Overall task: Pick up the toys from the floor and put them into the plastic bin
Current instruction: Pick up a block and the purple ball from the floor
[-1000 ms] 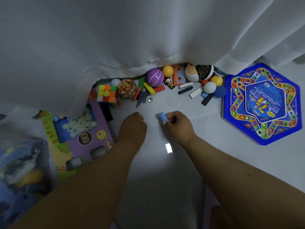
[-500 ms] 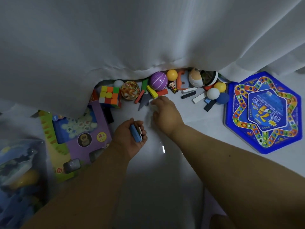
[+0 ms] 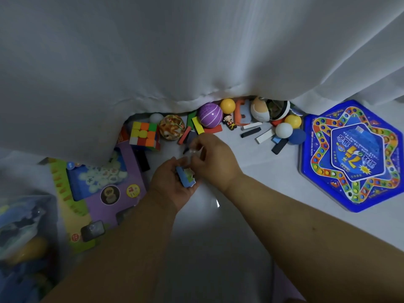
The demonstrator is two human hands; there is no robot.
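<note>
now, head view: the right hand has drawn back from the toy pile under the curtain and meets the left hand, pinching something small and clear i can't identify. half a second ago it was reaching at the blocks. the left grip is curled around a blue piece. so another toy is likely being passed over; the bin, low left, gets none yet.
</note>
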